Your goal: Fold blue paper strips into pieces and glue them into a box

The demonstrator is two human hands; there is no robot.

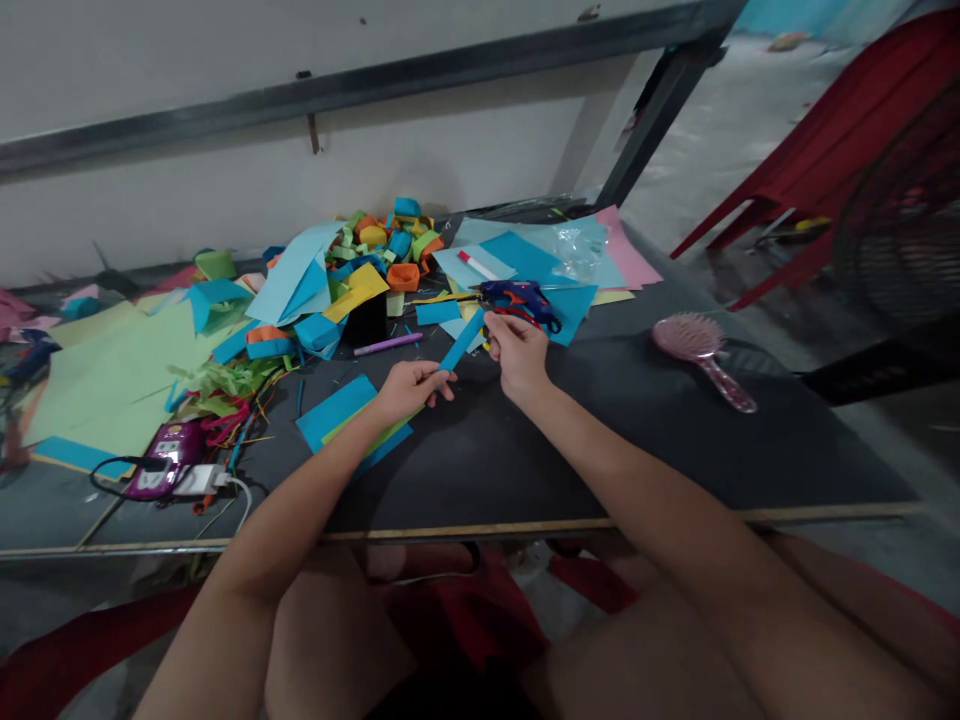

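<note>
A blue paper strip (462, 343) stretches between my two hands above the dark table. My left hand (412, 388) pinches its lower end between thumb and fingers. The upper end is pinched in my right hand (517, 350). Just behind my right hand lies a dark blue glue gun (521, 298) on sheets of blue paper (577, 312). Under my left wrist rests a small stack of blue and green paper (341, 405). A purple pen (388, 345) lies a little beyond my left hand.
Curled paper pieces (403, 277) are heaped at the back. Green sheets (112, 375) cover the left side, near a purple power outlet (166, 460) with cords. A pink hairbrush (694, 345) lies on the right. A red chair (832, 150) and a fan (907, 220) stand beyond the table's right end.
</note>
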